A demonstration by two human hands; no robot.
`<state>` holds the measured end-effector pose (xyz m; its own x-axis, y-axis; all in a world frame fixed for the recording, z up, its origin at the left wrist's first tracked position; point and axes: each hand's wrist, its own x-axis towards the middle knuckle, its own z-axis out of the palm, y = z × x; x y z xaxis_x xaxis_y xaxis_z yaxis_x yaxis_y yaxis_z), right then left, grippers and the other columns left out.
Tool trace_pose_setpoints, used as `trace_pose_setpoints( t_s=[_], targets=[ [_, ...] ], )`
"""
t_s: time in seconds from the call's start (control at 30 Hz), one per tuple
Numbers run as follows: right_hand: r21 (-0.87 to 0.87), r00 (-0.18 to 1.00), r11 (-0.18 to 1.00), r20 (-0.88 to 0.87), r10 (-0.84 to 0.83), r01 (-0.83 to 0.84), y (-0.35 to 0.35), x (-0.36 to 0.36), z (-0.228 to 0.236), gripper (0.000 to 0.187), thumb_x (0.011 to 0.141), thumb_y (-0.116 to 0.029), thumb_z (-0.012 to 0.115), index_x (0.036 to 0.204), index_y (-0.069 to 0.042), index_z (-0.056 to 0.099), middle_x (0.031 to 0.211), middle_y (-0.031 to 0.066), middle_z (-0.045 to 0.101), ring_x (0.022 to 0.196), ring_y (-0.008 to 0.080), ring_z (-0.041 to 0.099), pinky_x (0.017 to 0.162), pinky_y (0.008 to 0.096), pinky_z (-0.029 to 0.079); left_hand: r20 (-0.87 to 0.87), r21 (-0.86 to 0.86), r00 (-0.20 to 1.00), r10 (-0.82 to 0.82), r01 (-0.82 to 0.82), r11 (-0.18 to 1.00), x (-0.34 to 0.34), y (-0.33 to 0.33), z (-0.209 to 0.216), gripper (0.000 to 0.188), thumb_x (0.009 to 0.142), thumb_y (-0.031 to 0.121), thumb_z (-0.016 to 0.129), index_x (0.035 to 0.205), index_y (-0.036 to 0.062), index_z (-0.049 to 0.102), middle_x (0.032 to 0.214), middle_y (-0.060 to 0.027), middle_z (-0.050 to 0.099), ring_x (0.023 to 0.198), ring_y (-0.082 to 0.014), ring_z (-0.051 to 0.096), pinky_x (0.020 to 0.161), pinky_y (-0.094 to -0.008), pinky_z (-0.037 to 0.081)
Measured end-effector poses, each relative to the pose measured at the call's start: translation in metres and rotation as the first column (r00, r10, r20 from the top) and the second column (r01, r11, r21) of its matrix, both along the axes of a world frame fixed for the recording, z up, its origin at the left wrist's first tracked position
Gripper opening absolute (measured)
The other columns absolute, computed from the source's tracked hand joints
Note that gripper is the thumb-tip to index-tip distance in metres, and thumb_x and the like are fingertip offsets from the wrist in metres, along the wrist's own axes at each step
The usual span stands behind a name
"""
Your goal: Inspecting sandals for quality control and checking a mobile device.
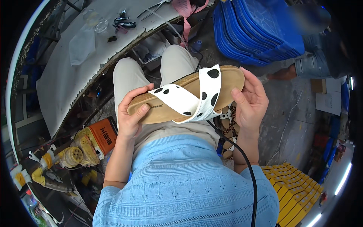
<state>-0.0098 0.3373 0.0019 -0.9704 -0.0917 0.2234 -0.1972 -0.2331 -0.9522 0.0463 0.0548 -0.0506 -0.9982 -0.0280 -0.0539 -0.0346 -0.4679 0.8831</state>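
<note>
A sandal with a tan footbed, a cork-edged sole and two crossed white straps with black spots is held above my lap. My left hand grips its left end, thumb on top of the footbed beside some small printing. At the other end my right hand pinches the rim between thumb and fingers. The sandal lies nearly crosswise, footbed facing up, its right end a little farther away. More spotted and leopard-patterned sandals show partly below it, beside my right forearm.
A worktable with a jagged edge runs along the left, with small tools on it. Stacked blue crates stand far right, near another person's arm. Yellow boxes are piled near right. A black cable crosses by my right arm.
</note>
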Motion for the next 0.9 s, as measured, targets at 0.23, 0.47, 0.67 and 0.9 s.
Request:
trace_pose_setpoints(
  t_s=[0.23,0.47,0.67,0.9],
  targets=[
    [-0.031,0.997,0.998,-0.067,0.048,-0.050,0.001,0.001,-0.001,0.046,0.086,0.009,0.061,0.129,0.008,0.045,0.115,0.0186,0.061,0.108,0.0213,0.060,0.094,0.0316,0.047,-0.061,-0.254,0.997,-0.045,0.028,0.967,0.004,-0.011,-0.005,0.043,0.079,0.000,0.072,0.120,-0.0001,0.059,0.116,-0.0140,0.065,0.109,-0.0209,0.061,0.097,-0.0335,0.047],
    [0.015,0.994,0.997,-0.082,0.074,-0.073,-0.001,0.002,-0.003,0.046,0.086,0.010,0.061,0.129,0.008,0.045,0.116,0.0180,0.060,0.108,0.0211,0.059,0.093,0.0317,0.048,-0.098,-0.259,0.995,0.004,-0.030,0.965,0.006,-0.015,-0.010,0.040,0.075,0.001,0.076,0.113,-0.0003,0.063,0.111,-0.0123,0.066,0.105,-0.0206,0.064,0.093,-0.0328,0.051],
    [0.073,0.997,0.997,-0.077,0.031,-0.025,0.001,0.002,-0.004,0.047,0.085,0.009,0.063,0.129,0.008,0.047,0.117,0.0175,0.060,0.108,0.0216,0.060,0.093,0.0319,0.048,-0.105,-0.273,0.994,0.004,-0.033,0.961,0.003,-0.011,-0.001,0.041,0.074,0.002,0.077,0.113,-0.0007,0.064,0.109,-0.0119,0.068,0.102,-0.0192,0.065,0.091,-0.0313,0.051],
    [0.595,0.912,0.803,-0.353,0.211,0.045,0.010,-0.020,0.017,0.047,0.072,0.003,0.073,0.118,0.001,0.063,0.101,0.0140,0.067,0.090,0.0231,0.065,0.076,0.0307,0.051,-0.011,-0.356,0.999,-0.050,0.043,0.933,0.000,-0.013,0.016,0.042,0.074,0.003,0.078,0.114,-0.0009,0.065,0.101,-0.0095,0.070,0.094,-0.0147,0.065,0.086,-0.0259,0.050]
  ],
)
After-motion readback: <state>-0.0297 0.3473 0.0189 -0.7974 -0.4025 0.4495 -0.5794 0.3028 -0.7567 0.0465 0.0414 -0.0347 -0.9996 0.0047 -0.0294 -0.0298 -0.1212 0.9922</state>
